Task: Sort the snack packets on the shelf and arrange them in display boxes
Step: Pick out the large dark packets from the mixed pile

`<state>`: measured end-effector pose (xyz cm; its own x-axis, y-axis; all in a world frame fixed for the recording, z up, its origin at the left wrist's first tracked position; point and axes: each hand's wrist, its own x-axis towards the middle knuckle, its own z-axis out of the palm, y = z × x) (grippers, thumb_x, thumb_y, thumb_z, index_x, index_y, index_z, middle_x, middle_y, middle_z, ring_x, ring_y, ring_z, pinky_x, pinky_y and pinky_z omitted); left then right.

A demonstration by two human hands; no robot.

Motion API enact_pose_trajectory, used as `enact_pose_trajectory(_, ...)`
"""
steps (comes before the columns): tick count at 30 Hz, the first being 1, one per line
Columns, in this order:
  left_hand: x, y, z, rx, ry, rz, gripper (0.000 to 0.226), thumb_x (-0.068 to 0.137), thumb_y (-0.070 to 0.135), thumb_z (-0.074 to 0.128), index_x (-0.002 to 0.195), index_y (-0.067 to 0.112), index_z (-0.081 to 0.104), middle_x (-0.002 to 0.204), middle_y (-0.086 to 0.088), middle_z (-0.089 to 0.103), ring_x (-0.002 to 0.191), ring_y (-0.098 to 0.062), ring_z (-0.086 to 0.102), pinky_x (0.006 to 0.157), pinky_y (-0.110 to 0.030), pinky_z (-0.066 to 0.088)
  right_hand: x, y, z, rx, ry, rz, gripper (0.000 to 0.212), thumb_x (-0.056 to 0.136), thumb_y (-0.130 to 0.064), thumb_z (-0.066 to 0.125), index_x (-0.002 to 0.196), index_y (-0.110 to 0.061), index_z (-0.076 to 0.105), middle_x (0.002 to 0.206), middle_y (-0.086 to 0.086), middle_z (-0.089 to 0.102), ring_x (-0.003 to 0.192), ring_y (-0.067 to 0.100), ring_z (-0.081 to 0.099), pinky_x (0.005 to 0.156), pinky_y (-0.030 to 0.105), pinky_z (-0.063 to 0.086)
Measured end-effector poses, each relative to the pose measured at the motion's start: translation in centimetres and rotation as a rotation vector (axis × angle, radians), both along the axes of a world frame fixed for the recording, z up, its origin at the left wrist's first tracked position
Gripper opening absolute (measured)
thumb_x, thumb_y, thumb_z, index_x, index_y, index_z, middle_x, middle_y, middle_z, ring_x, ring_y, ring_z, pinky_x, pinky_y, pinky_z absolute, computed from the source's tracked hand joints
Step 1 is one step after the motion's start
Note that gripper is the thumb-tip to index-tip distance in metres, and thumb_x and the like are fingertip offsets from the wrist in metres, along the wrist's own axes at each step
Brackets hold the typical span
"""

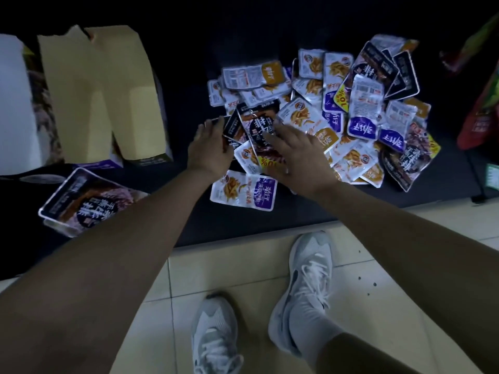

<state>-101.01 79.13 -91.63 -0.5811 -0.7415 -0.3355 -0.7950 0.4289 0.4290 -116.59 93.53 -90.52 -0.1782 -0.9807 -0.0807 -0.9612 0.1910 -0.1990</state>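
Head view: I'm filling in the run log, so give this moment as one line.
stage: sorting | left hand: gripping dark packets | right hand: open on pile | display boxes: left, standing

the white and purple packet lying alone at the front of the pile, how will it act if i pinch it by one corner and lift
The white and purple packet looks like thin glossy foil lying flat on the dark shelf, so it would probably droop rather than stay stiff. Its sheen suggests a slippery surface, so a corner pinch may slide. It looks small and flat, so likely light.
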Motion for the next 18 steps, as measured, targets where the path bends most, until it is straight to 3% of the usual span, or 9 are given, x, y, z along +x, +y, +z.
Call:
enact_pose_trajectory(2,-0.1,-0.3,-0.2,-0.092,-0.049,-0.006,0.068,0.099,0.032,0.046,0.154,0.013,0.012,0.152,-0.015,0.024,0.138,-0.033,0.023,0.109,-0.04,0.026,-0.1,-0.2,-0.7,0.104,0.038,0.009,0.078,0.085,-0.052,0.061,0.151,-0.025,0.028,0.159,0.006,0.021,0.144,0.027,0.022,0.111,0.046,0.022)
enact_pose_trajectory(5,-0.2,-0.4,-0.2,-0.184,-0.032,-0.038,0.062,0.097,0.037,0.049,0.151,0.019,0.025,0.149,-0.013,0.026,0.136,-0.032,0.022,0.107,-0.04,0.026,-1.0,0.7,-0.8,-0.027,0.072,-0.02,0.069,0.072,-0.033,0.075,0.136,-0.018,0.052,0.137,0.011,0.052,0.118,0.037,0.05,0.091,0.048,0.041)
enact_pose_trajectory(7,-1.0,-0.5,-0.2,-0.15,0.019,-0.025,0.061,0.097,0.04,0.05,0.15,0.021,0.027,0.156,-0.011,0.02,0.142,-0.032,0.016,0.111,-0.043,0.023,-1.5,1.3,-0.9,-0.073,0.088,-0.039,0.061,0.074,-0.033,0.073,0.13,-0.017,0.057,0.128,0.01,0.058,0.108,0.037,0.054,0.085,0.045,0.042)
enact_pose_trajectory(9,-2.1,-0.3,0.1,-0.138,-0.013,-0.001,0.064,0.096,0.045,0.05,0.15,0.02,0.027,0.15,-0.014,0.033,0.136,-0.034,0.027,0.106,-0.043,0.026,-1.7,1.6,-0.9,-0.085,0.109,-0.028,0.056,0.079,-0.037,0.068,0.13,-0.017,0.058,0.127,0.008,0.059,0.108,0.036,0.054,0.085,0.042,0.041)
enact_pose_trajectory(11,-2.7,-0.2,0.4,-0.131,-0.08,0.028,0.062,0.094,0.05,0.051,0.141,0.012,0.038,0.135,-0.016,0.047,0.125,-0.035,0.039,0.098,-0.041,0.031,-1.6,1.7,-0.9,-0.095,0.075,-0.036,0.052,0.081,-0.037,0.064,0.128,-0.016,0.059,0.127,0.008,0.059,0.109,0.035,0.054,0.085,0.042,0.04)
enact_pose_trajectory(13,-2.4,-0.1,0.2,-0.019,-0.003,0.095,0.05,0.093,0.046,0.056,0.122,0.005,0.05,0.12,-0.014,0.058,0.112,-0.034,0.052,0.088,-0.038,0.039,-1.5,1.9,-0.8,-0.108,0.01,-0.035,0.049,0.083,-0.038,0.059,0.126,-0.014,0.061,0.13,0.008,0.058,0.113,0.034,0.053,0.086,0.042,0.04)
enact_pose_trajectory(15,-1.7,0.3,0.3,0.208,0.217,0.272,0.035,0.092,0.033,0.062,0.11,0.003,0.056,0.11,-0.013,0.063,0.099,-0.029,0.06,0.079,-0.035,0.046,-1.5,2.1,-0.5,-0.132,-0.053,0.0,0.042,0.087,-0.039,0.053,0.117,-0.013,0.067,0.132,0.008,0.059,0.113,0.032,0.056,0.086,0.042,0.044)
enact_pose_trajectory(18,-1.1,1.1,1.4,0.402,0.418,0.474,0.023,0.095,0.022,0.059,0.11,0.005,0.056,0.104,-0.01,0.06,0.087,-0.02,0.056,0.062,-0.025,0.043,-1.5,1.7,0.5,-0.185,-0.128,0.013,0.023,0.088,-0.026,0.06,0.1,-0.011,0.074,0.127,0.011,0.063,0.103,0.033,0.064,0.083,0.048,0.053)
